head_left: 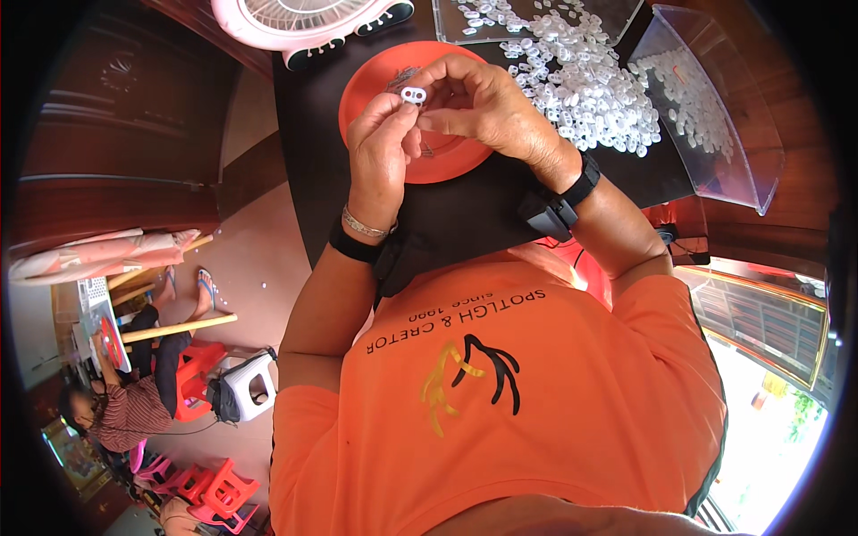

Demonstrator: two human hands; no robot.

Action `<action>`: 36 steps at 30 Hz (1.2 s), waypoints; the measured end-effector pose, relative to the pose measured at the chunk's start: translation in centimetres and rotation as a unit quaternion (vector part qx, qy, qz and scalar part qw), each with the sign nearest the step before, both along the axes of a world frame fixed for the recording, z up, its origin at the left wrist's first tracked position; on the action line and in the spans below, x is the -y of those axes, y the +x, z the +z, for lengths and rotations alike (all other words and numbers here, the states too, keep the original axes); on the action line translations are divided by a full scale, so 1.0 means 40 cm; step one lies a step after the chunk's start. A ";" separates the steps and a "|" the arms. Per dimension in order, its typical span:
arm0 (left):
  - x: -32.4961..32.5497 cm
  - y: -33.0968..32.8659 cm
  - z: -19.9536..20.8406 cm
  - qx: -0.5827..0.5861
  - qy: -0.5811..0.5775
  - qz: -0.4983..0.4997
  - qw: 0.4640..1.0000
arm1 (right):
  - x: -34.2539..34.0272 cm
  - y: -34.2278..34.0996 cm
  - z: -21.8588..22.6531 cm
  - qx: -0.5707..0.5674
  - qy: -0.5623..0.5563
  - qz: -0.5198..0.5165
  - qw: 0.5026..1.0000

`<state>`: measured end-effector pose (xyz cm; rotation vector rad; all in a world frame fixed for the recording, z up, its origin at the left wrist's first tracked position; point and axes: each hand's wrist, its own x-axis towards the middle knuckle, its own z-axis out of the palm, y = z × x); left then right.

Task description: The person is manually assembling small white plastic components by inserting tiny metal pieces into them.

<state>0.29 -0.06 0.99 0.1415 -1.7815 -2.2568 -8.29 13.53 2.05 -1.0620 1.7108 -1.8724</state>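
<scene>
Between the thumb and fingers of my left hand [382, 143] is a small white plastic piece with two round holes [413, 95]. My right hand [487, 107] is closed in right beside it, its index fingertip close to the top of the piece and its thumb just below. Whatever the right fingers pinch is hidden. Both hands are above a round orange-red plate [362, 76]. Small grey metal bits [404, 77] lie on this plate, partly covered by my hands.
A large heap of similar white pieces [590, 98] spreads over the dark table [313, 143] at the right. Farther right a clear plastic bin [706, 116] holds more. A pink-rimmed fan [304, 18] stands at the back left. Another person [134, 411] sits at the far left near red stools [201, 375].
</scene>
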 end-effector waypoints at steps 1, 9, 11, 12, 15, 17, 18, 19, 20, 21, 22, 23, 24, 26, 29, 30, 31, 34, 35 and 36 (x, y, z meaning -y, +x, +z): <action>0.000 0.000 0.001 0.018 0.010 0.003 1.000 | 0.001 0.004 0.000 -0.003 0.003 -0.002 1.000; 0.008 0.000 -0.006 0.046 0.037 -0.005 0.998 | -0.005 0.007 0.011 -0.049 0.075 -0.007 0.996; 0.013 -0.003 -0.009 0.055 0.025 -0.029 0.998 | -0.005 0.007 0.011 -0.081 0.090 -0.011 0.993; 0.013 -0.002 -0.009 0.056 0.025 -0.029 0.998 | -0.005 0.007 0.010 -0.080 0.089 -0.011 0.993; 0.013 -0.002 -0.008 0.059 0.020 -0.027 0.998 | -0.004 0.009 0.008 -0.079 0.083 -0.007 0.993; 0.007 0.001 -0.008 0.040 0.015 -0.013 0.999 | 0.000 0.018 0.009 -0.148 0.068 -0.051 0.985; 0.003 0.001 -0.007 0.041 0.015 -0.014 0.999 | 0.003 0.019 0.005 -0.148 0.068 -0.052 0.985; -0.001 0.000 -0.005 0.041 0.016 -0.008 0.999 | 0.007 0.021 -0.002 -0.214 0.062 -0.079 0.972; -0.004 0.000 -0.004 0.042 0.017 -0.001 0.999 | 0.010 0.022 -0.006 -0.279 0.056 -0.104 0.953; -0.004 0.002 -0.003 0.042 0.016 -0.002 0.999 | 0.010 0.023 -0.005 -0.278 0.056 -0.105 0.953; -0.004 0.004 -0.004 0.049 0.014 0.002 0.999 | 0.009 0.024 -0.003 -0.310 0.063 -0.110 0.942; -0.002 0.004 -0.004 0.055 0.012 0.006 0.998 | 0.009 0.024 -0.001 -0.341 0.070 -0.114 0.930; 0.001 0.002 -0.009 0.055 0.011 0.005 0.998 | 0.008 0.025 -0.002 -0.341 0.070 -0.115 0.930; 0.008 -0.003 -0.021 0.045 0.024 0.001 0.999 | 0.006 0.027 -0.007 -0.314 0.061 -0.106 0.942; 0.009 -0.004 -0.016 0.047 0.036 -0.001 0.998 | 0.005 0.026 -0.007 -0.320 0.048 -0.103 0.941; 0.009 -0.004 -0.015 0.048 0.036 -0.001 0.998 | 0.005 0.028 -0.005 -0.319 0.047 -0.103 0.941; 0.008 -0.003 -0.014 0.044 0.032 0.001 0.999 | 0.003 0.031 -0.002 -0.333 0.046 -0.110 0.935; 0.007 -0.001 -0.014 0.035 0.025 0.002 0.999 | 0.002 0.031 0.003 -0.360 0.047 -0.118 0.924; 0.006 -0.001 -0.014 0.030 0.021 0.000 0.999 | 0.001 0.031 0.003 -0.373 0.049 -0.120 0.919; 0.005 0.000 -0.014 0.031 0.021 0.000 0.999 | 0.001 0.030 0.002 -0.372 0.049 -0.120 0.919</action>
